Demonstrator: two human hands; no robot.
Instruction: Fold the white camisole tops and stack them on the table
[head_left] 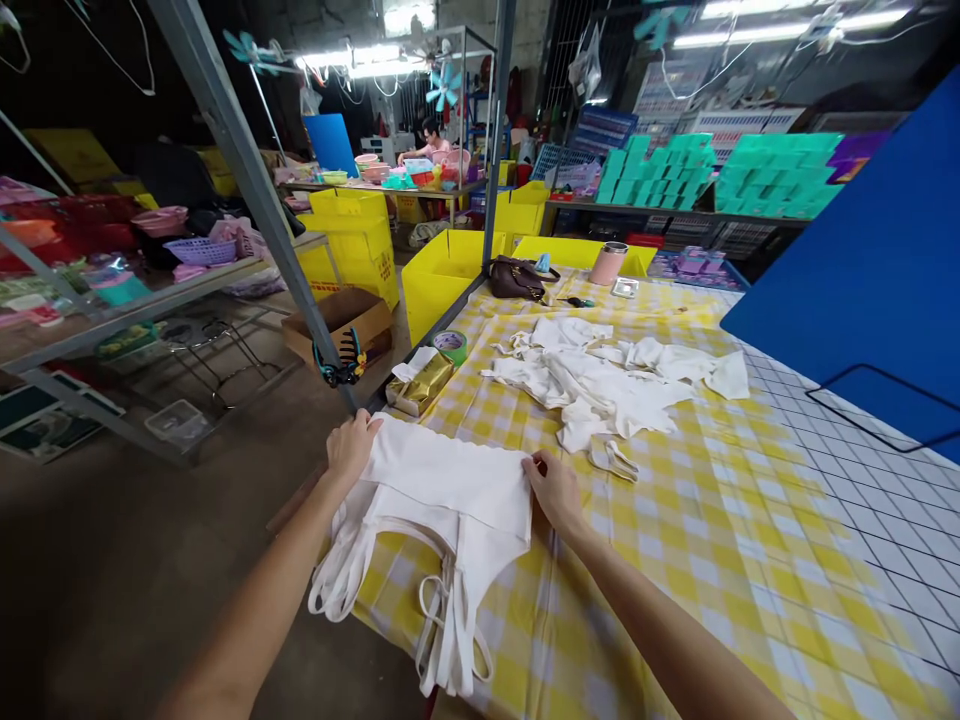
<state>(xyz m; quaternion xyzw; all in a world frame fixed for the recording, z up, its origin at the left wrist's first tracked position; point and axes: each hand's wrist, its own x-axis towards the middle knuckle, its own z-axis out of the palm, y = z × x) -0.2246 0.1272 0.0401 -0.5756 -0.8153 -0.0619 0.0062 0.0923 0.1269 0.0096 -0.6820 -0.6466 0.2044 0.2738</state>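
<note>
A white strappy garment, which looks like a camisole top (pixel 450 480), lies spread at the table's near left edge, its thin straps trailing toward me and partly over the edge. My left hand (pixel 351 447) pinches its far left corner, fingers closed on the fabric. At the far right corner, my right hand (pixel 555 488) grips the cloth between thumb and fingers. The garment's upper edge runs straight between both hands. Beyond them lies a loose heap of white garments (pixel 592 375), with one small strap piece near its front.
A yellow checked tablecloth (pixel 675 520) covers the table. A gold tissue pack (pixel 422 383), green tape roll (pixel 450 346), dark handbag (pixel 517 278) and pink tumbler (pixel 608 263) sit farther back. A metal post (pixel 255 180) rises at left; a blue panel (pixel 862 270) stands right. Another person (pixel 431 140) sits far off.
</note>
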